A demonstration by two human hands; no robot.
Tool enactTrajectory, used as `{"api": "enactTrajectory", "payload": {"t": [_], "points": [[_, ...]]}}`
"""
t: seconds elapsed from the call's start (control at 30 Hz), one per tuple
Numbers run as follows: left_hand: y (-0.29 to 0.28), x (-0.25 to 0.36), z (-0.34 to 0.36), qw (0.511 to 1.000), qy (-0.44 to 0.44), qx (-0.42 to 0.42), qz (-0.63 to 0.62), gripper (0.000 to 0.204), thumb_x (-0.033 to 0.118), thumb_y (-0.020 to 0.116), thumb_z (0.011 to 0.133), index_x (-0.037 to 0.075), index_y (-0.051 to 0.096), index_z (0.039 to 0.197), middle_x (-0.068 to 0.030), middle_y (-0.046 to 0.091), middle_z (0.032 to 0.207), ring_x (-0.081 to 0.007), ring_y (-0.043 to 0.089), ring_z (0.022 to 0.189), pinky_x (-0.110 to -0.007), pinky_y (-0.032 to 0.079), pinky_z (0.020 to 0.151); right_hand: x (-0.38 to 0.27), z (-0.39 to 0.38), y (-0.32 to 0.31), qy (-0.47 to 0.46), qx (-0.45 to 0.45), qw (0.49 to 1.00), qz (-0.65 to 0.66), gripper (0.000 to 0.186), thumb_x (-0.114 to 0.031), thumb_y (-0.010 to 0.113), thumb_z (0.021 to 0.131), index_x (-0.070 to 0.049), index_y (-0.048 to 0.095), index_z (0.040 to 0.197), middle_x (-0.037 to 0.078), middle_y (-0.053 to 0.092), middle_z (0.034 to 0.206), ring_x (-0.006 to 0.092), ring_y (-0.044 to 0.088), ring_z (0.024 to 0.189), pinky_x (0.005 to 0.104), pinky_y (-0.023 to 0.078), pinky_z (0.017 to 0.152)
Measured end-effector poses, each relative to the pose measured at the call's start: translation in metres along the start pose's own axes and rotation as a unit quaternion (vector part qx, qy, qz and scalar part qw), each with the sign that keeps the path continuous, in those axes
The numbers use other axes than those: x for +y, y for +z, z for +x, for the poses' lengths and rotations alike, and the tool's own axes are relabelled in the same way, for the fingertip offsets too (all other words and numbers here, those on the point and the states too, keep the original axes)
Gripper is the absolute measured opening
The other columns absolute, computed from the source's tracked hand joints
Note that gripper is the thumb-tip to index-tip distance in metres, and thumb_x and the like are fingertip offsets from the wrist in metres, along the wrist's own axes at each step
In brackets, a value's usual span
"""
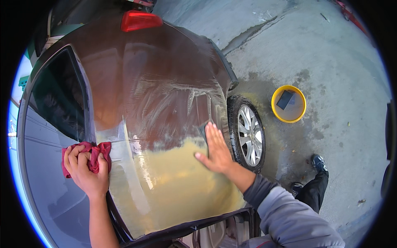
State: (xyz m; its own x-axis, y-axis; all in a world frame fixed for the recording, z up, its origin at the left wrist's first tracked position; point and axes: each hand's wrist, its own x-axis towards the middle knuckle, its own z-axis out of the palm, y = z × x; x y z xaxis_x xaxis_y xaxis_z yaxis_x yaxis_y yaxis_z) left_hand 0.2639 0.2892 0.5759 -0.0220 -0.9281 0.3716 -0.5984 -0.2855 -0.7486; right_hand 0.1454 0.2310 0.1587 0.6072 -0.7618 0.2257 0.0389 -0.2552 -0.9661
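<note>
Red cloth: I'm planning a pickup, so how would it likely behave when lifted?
The red cloth is probably floppy, since it bunches into folds under the left hand. Its thin-looking fabric suggests it may be light for its size. Its crumpled, uneven shape makes rolling unlikely.

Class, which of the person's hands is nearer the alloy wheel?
Right. The right hand is just left of the alloy wheel; the left hand, on a red cloth, is farther left.
</note>
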Motion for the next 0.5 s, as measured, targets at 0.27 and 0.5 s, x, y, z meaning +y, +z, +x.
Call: {"api": "enactTrajectory", "payload": {"t": [0.27,0.5], "points": [[0.000,-0.001,-0.001,1.000,0.015,0.001,0.011,0.019,0.013,0.080,0.085,0.005,0.066,0.094,-0.0127,0.068,0.126,-0.0451,0.053,0.137,-0.055,0.039,0.119,0.066,0.082,-0.008,0.025,0.033,0.999,0.009,0.103,-0.062,0.052,0.107,0.009,0.014,0.171,0.029,0.014,0.180,0.0378,0.009,0.169,0.0451,0.007,0.138],[0.001,-0.001,-0.002,1.000,0.009,-0.002,0.012,0.019,0.014,0.080,0.085,0.005,0.066,0.094,-0.0120,0.068,0.127,-0.0446,0.053,0.138,-0.054,0.039,0.119,0.013,-0.019,-0.008,-0.024,-0.066,0.997,-0.008,0.116,-0.072,0.054,0.101,0.013,0.012,0.169,0.033,0.015,0.178,0.0470,0.010,0.167,0.0550,0.009,0.136]]}}
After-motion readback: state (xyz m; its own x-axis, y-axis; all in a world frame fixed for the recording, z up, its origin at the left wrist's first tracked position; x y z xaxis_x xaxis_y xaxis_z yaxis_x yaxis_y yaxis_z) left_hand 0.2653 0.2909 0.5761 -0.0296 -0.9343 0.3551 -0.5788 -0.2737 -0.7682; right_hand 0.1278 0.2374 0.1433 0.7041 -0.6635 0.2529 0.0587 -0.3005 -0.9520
